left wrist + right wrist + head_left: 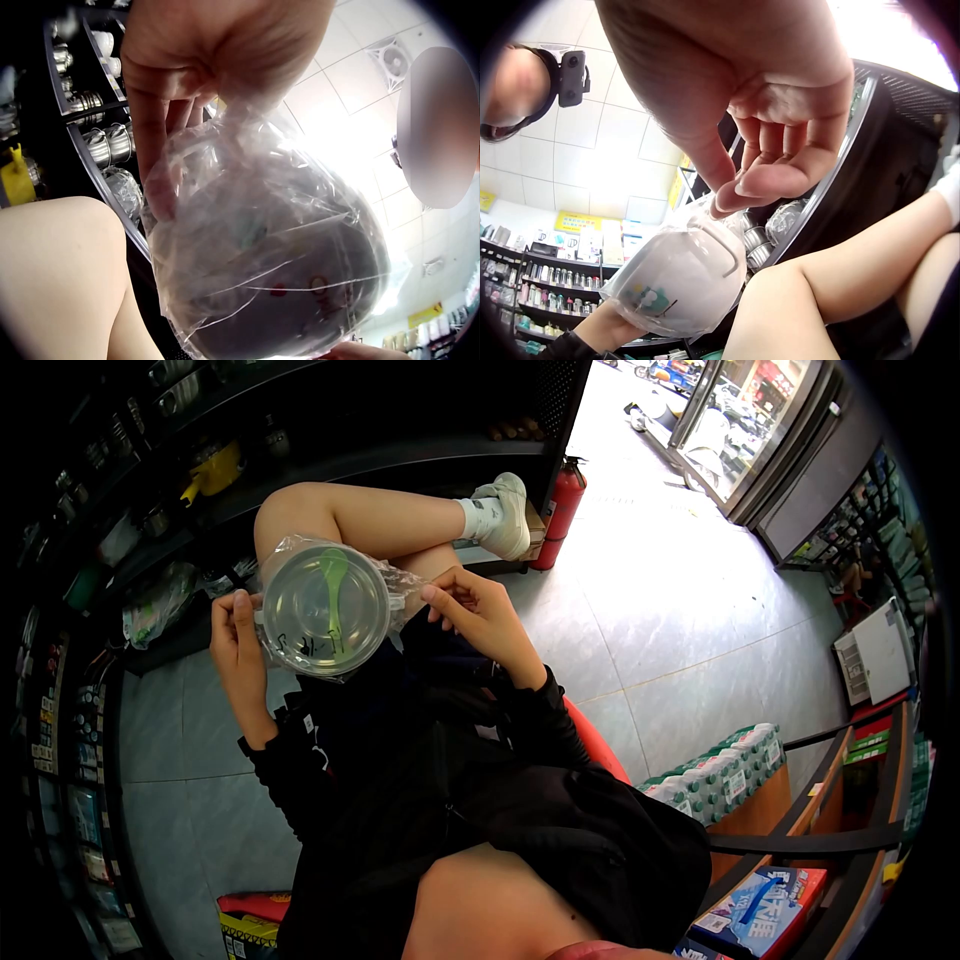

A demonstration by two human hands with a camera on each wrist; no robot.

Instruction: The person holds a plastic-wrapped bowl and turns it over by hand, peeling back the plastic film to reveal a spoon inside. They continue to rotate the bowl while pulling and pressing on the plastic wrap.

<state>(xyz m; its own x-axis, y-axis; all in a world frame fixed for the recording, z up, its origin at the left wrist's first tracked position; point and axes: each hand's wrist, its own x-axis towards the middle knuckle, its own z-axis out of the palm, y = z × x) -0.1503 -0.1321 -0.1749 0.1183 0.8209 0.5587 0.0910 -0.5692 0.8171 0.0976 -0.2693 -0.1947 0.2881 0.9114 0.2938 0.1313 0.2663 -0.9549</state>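
A round lidded bowl [300,615] with a see-through lid, a handle at each side and black marks on top sits above the person's lap. A light green spoon [334,595] shows at the lid. Clear plastic bag [247,157] wraps the bowl, creased and bunched near the handles. At the bowl's left side, my left hand [238,660] grips the handle through the plastic. My right hand [485,620] pinches the bag's loose edge between thumb and forefinger, beside the right handle. The right wrist view shows the bowl's white wall [690,277] with a small coloured print.
Dark shelves [380,465] with metal pots and a yellow kettle [215,470] stand in front. The person's crossed legs [390,525] are under the bowl. A red fire extinguisher [562,515] stands by the shelf end. Packs of bottles [720,775] lie at the right.
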